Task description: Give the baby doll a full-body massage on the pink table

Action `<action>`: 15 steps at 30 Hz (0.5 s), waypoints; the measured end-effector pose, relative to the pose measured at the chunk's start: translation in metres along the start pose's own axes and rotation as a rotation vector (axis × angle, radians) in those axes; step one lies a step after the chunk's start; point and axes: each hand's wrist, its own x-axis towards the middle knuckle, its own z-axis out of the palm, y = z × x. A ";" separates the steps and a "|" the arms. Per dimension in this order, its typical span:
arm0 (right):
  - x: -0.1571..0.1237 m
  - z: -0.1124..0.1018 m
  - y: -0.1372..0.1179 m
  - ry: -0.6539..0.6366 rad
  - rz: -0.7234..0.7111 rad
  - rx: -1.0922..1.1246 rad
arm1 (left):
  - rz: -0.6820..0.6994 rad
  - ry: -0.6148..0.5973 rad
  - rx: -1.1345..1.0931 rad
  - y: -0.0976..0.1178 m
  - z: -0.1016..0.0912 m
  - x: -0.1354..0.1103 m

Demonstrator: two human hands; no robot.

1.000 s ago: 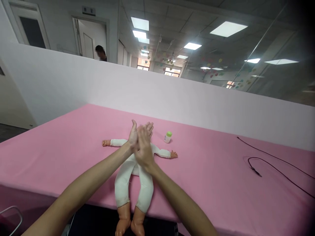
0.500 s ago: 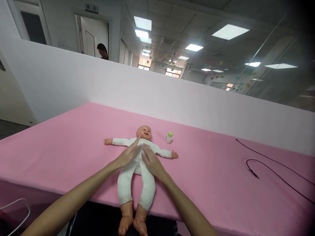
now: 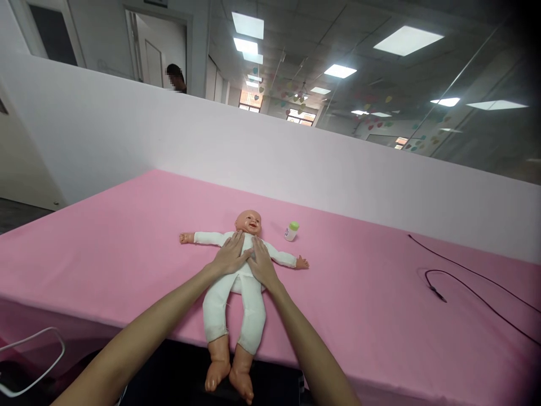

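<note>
Near the center of the frame, the left hand (image 3: 231, 255) and the right hand (image 3: 262, 265) are lying palm down, their forearms rising from the lower edge and converging. Each grip is resting open and flat, fingers extended, enclosing nothing and touching the white-clad chest of the doll (image 3: 244, 277); the thumbs appear to be meeting, though that spot is too small to be certain. The doll is lying on its back at lower center, its long axis running nearly upright in the frame, head pointing up and feet down, arms spreading left and right. Its feet are projecting past the near edge of the pink tabletop (image 3: 363, 304). Right of its head, a green-capped bottle (image 3: 291, 232) is standing. At far right, a dark cable (image 3: 465, 283) is trailing.
</note>
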 end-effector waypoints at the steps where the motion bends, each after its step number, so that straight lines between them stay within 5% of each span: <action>1: -0.002 -0.001 0.003 0.002 0.035 0.009 | -0.016 -0.006 -0.014 -0.005 -0.001 -0.001; 9: -0.049 -0.019 -0.019 -0.167 0.179 0.076 | -0.067 -0.175 -0.121 -0.006 -0.024 -0.051; 15: -0.041 -0.008 -0.032 -0.257 -0.059 0.018 | 0.106 -0.163 -0.083 0.018 -0.013 -0.061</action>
